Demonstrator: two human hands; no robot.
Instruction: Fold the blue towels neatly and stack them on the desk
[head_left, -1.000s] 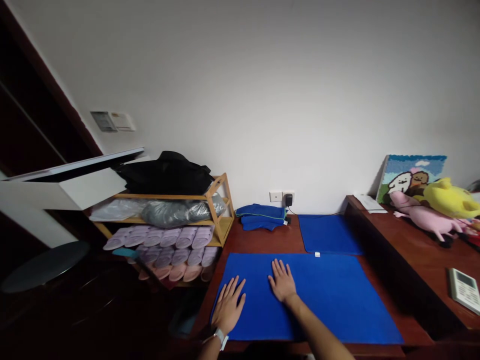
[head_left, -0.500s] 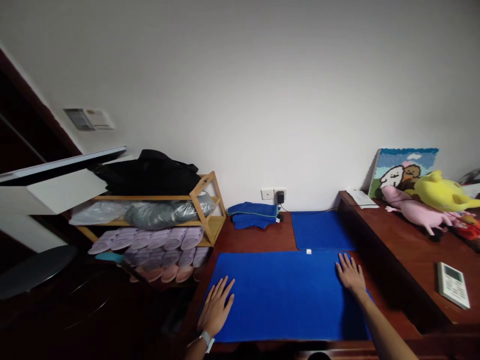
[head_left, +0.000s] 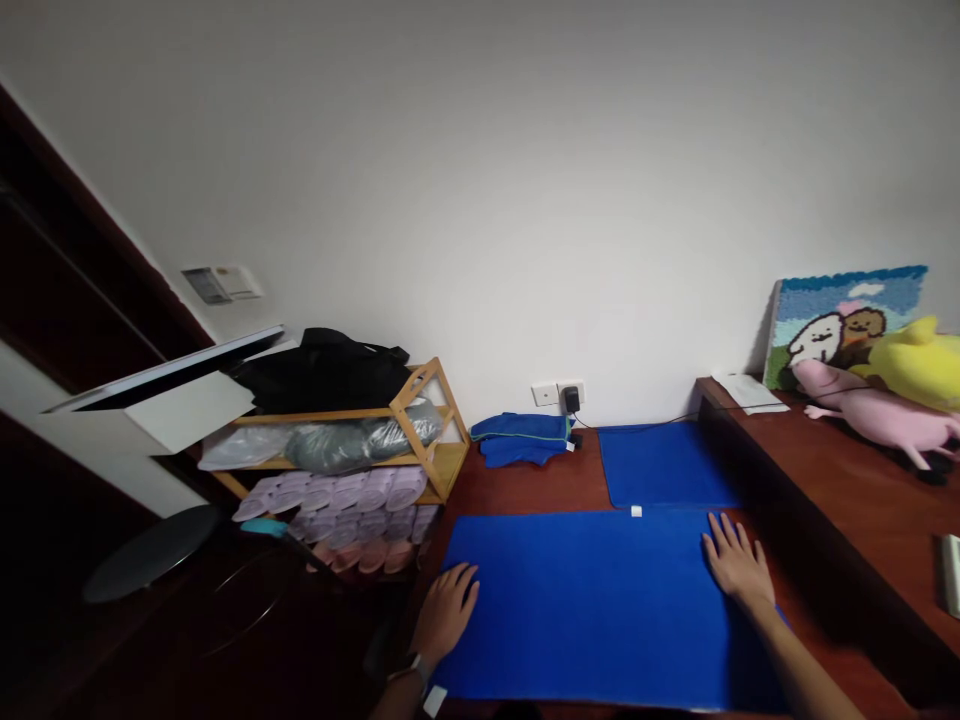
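Note:
A large blue cloth (head_left: 592,610) lies spread flat on the dark red wooden table (head_left: 517,492). On its left edge rests my left hand (head_left: 445,612), fingers apart and holding nothing, with a band on the wrist. My right hand (head_left: 739,565) lies flat with spread fingers at the cloth's upper right corner. Behind the large cloth a smaller blue cloth (head_left: 667,465) is laid flat, with a white tag (head_left: 636,511) at its front edge. A folded blue cloth with green edging (head_left: 523,437) sits by the wall.
A wooden rack (head_left: 439,440) with slippers (head_left: 345,490) and a black bag (head_left: 326,372) stands at the left. On the raised surface at the right are a pink plush toy (head_left: 874,405), a yellow plush toy (head_left: 919,365) and a picture (head_left: 840,325). A black plug (head_left: 571,398) is in the wall socket.
The view has turned, so most things appear further right. My left hand's fingers are slightly more bent at the cloth's left edge. My right hand remains at the upper right corner.

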